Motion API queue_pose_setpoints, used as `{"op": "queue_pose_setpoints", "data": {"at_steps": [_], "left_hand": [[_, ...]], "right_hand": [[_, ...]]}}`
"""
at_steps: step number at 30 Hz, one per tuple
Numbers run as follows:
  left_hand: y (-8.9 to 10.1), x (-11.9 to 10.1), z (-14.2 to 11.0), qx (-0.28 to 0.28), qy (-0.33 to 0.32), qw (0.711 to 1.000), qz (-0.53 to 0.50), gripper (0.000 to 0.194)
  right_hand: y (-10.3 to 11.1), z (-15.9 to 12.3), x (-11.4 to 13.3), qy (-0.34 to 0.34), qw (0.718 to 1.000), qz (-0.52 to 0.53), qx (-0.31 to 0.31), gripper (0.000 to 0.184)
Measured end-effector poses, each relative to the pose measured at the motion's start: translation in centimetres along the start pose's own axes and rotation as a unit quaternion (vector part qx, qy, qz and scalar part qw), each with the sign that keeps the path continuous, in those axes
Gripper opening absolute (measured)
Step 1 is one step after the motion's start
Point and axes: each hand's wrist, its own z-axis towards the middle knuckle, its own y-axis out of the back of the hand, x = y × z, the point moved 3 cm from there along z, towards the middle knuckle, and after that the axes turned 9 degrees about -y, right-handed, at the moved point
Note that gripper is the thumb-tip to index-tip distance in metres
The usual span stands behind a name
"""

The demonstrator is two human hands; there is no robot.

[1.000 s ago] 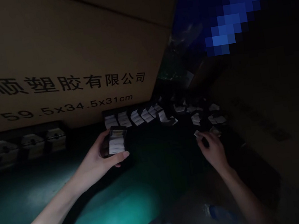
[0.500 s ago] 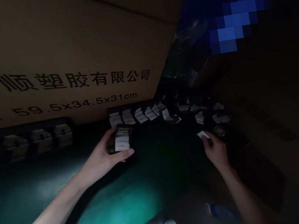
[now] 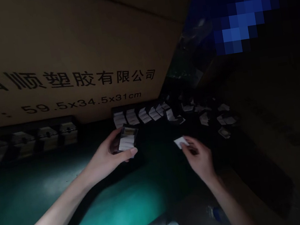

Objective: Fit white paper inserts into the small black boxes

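Observation:
My left hand (image 3: 112,153) is closed around a small dark box (image 3: 128,137), its thumb along the near edge. White paper and a yellowish patch show in the box; finer detail is lost in the dim light. To the right, my right hand (image 3: 198,154) pinches a small white card (image 3: 181,142) between thumb and fingers, held apart from the box. Beyond the hands stands a row of similar small boxes (image 3: 132,117) with white paper in them. Scattered white pieces (image 3: 226,119) lie to the right of that row.
A large printed cardboard carton (image 3: 72,45) rises behind the green work surface (image 3: 119,207). Another row of small boxes (image 3: 43,134) stands at the left. A dark carton (image 3: 284,107) flanks the right side, and a blue-labelled bottle-like item (image 3: 216,213) lies low at the front.
My right hand has moved left with the white card, away from the scattered pieces and closer to the box. My left hand keeps its hold on the box, which looks slightly more tilted.

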Motion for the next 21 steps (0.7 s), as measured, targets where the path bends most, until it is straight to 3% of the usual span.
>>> {"op": "queue_pose_setpoints", "data": {"at_steps": [4, 9, 13, 21], "left_hand": [[0.9, -0.5, 0.3, -0.021, -0.037, 0.999, 0.003, 0.101], [1.6, -1.1, 0.5, -0.041, -0.077, 0.996, -0.001, 0.089], [1.5, -0.9, 0.6, -0.045, -0.070, 0.996, -0.031, 0.086], [1.6, -0.5, 0.7, -0.044, -0.038, 0.998, -0.025, 0.088]], "right_hand": [[-5.5, 0.3, 7.5, 0.101, 0.985, 0.116, 0.077, 0.033], [-10.8, 3.7, 13.9, 0.238, 0.955, 0.164, 0.061, 0.029], [-12.5, 4.7, 14.2, 0.230, 0.957, 0.177, 0.015, 0.030], [-12.2, 4.8, 11.2, 0.101, 0.973, 0.207, -0.023, 0.011]]}}
